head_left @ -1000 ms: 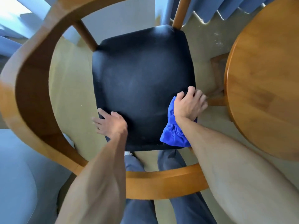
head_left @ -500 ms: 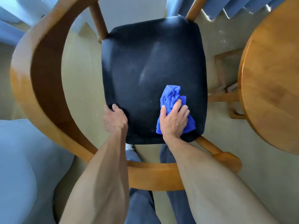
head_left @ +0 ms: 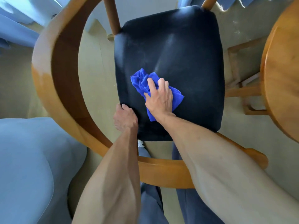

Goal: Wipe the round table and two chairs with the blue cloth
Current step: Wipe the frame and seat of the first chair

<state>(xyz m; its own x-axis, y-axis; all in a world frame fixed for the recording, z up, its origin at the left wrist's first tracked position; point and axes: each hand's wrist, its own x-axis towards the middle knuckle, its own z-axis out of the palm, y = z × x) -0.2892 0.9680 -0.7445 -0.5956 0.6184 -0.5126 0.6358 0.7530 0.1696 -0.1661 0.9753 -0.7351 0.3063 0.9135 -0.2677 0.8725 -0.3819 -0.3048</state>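
Observation:
A wooden chair with a curved backrest [head_left: 48,65] and a black padded seat [head_left: 186,46] stands below me. The crumpled blue cloth [head_left: 139,78] lies on the near left part of the seat. My right hand [head_left: 159,97] presses on the cloth with fingers spread and slightly bent over it. My left hand [head_left: 124,118] grips the near left corner of the seat, fingers curled over its edge. The round wooden table [head_left: 281,75] shows at the right edge, apart from the chair.
A light blue upholstered seat [head_left: 29,167] fills the lower left. Blue curtains [head_left: 14,28] hang at the far left and top right. The table's wooden base [head_left: 242,88] stands on the pale floor right of the chair. My legs stand behind the backrest.
My right hand has slid the cloth from the seat's near right corner leftward and further in. My left hand has curled onto the seat's near left corner.

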